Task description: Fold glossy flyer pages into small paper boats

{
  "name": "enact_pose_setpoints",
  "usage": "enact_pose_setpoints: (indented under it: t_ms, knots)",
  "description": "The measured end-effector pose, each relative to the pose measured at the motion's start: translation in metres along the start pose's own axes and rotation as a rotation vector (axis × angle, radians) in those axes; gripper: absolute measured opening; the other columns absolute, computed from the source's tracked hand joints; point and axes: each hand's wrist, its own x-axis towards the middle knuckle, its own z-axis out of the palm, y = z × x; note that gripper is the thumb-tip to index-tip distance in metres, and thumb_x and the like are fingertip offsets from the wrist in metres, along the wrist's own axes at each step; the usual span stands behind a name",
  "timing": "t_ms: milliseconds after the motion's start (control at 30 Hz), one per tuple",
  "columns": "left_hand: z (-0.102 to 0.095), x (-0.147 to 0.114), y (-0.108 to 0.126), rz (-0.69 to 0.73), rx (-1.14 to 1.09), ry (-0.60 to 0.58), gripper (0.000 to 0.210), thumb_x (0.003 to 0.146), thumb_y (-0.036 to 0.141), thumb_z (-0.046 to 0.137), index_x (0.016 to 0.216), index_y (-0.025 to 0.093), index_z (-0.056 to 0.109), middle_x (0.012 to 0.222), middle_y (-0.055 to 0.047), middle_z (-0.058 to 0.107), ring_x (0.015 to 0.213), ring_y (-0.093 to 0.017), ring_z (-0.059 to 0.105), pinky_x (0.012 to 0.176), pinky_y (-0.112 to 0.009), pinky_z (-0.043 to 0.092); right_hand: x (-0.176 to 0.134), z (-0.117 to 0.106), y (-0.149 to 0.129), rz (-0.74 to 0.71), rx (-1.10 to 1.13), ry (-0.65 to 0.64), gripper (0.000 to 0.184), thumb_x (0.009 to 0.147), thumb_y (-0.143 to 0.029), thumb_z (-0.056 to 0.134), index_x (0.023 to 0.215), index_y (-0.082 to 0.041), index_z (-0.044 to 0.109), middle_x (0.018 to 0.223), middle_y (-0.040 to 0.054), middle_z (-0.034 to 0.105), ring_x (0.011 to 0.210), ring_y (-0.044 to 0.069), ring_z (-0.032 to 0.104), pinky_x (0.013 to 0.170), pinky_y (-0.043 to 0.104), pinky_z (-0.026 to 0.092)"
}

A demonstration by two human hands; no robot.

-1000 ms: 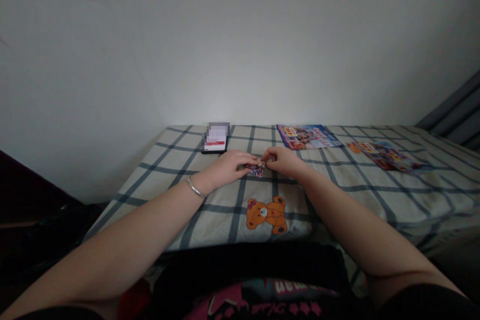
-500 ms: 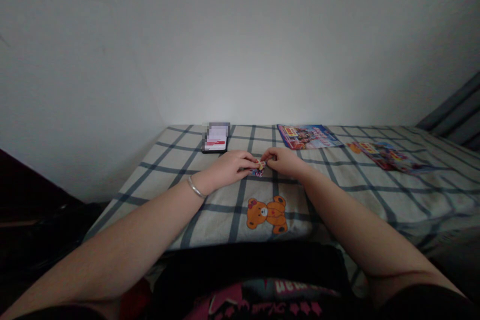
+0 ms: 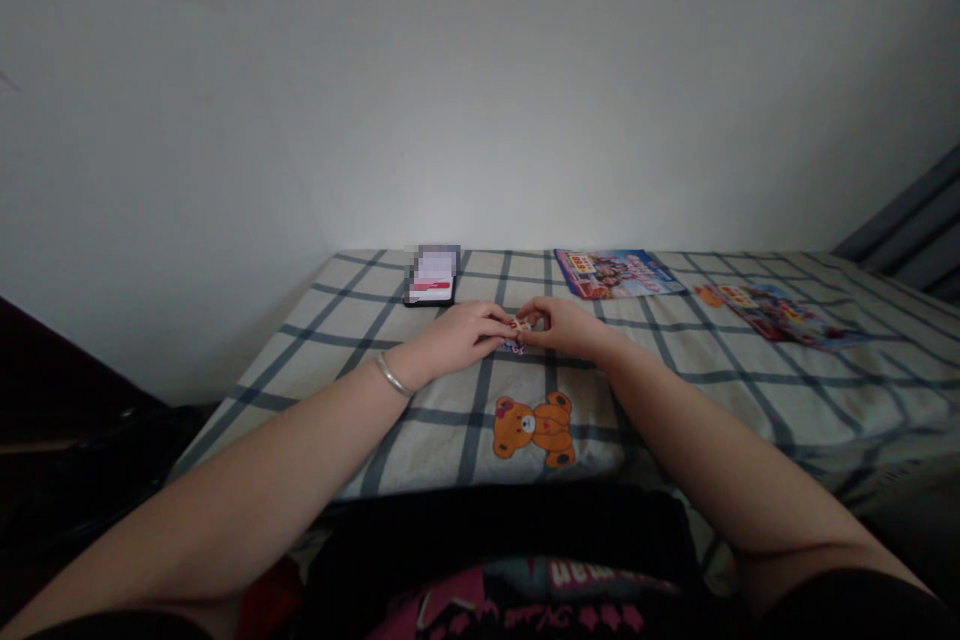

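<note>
My left hand (image 3: 472, 333) lies over the middle of the cloth, its fingers closed on a small multicoloured toy piece (image 3: 516, 347). White, red and purple bits of it show between the fingertips, but its exact kind is too small to make out. From the other side, my right hand (image 3: 559, 325) pinches the same piece, thumb and forefinger bent against its right edge. The fingertips of both hands nearly meet and hide much of it. A silver bangle (image 3: 393, 375) circles my left wrist.
A checked cloth (image 3: 420, 450) with a printed orange bear (image 3: 534, 430) covers the surface. Beyond my left hand lies a phone (image 3: 433, 280) with its screen lit. Two colourful printed booklets (image 3: 619, 274) (image 3: 784, 315) rest at right. A white wall (image 3: 480, 100) rises behind.
My right hand's thumb and fingers have shifted slightly left, closer against the toy piece. My left hand has stayed almost still.
</note>
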Motion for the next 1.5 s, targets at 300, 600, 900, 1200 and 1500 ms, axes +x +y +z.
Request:
enact_pose_setpoints:
  t_ms: [300,600,900,1200,1500]
  knots:
    - [0.001,0.001,0.004,-0.055,0.082,0.025,0.030,0.092,0.023,0.057,0.121,0.018,0.062,0.115,-0.010,0.063,0.108,-0.022,0.059,0.097,-0.037,0.047,0.001,0.003,-0.001,0.014,0.028,0.016,0.046,0.074,-0.028,0.074,0.117,-0.015,0.062,0.094,0.0009,0.067,0.071,0.011,0.056,0.065,0.024,0.040]
    - [0.004,-0.001,0.001,-0.155,0.053,0.056,0.039,0.091,0.034,0.061,0.126,0.017,0.058,0.117,-0.011,0.065,0.111,-0.026,0.059,0.098,-0.041,0.046,0.004,0.009,-0.003,0.052,0.281,0.096,0.034,0.073,-0.016,0.071,0.105,-0.016,0.057,0.080,-0.0026,0.064,0.060,0.009,0.052,0.056,0.023,0.039]
    - [0.002,0.002,0.001,-0.239,-0.247,0.128,0.020,0.091,0.031,0.057,0.104,0.018,0.064,0.097,-0.004,0.069,0.086,-0.019,0.064,0.080,-0.032,0.051,0.003,0.014,-0.010,-0.027,0.580,0.173,0.021,0.073,-0.023,0.070,0.086,-0.018,0.055,0.071,-0.0041,0.058,0.060,0.009,0.053,0.057,0.023,0.042]
    - [-0.003,0.002,0.003,-0.220,-0.238,0.178,0.016,0.091,0.030,0.057,0.085,0.018,0.066,0.083,-0.001,0.067,0.082,-0.017,0.061,0.075,-0.028,0.045,0.002,0.013,-0.010,-0.164,0.415,0.257,0.014,0.077,-0.028,0.068,0.083,-0.019,0.058,0.071,-0.0026,0.060,0.062,0.011,0.053,0.058,0.023,0.042]
    - [0.000,0.001,-0.003,-0.168,-0.101,0.146,0.016,0.089,0.025,0.061,0.076,0.018,0.068,0.076,-0.001,0.065,0.078,-0.017,0.059,0.072,-0.028,0.042,-0.004,0.009,-0.021,-0.302,-0.008,0.243,0.006,0.082,-0.021,0.069,0.078,-0.017,0.066,0.076,0.0015,0.064,0.072,0.014,0.055,0.066,0.025,0.040]
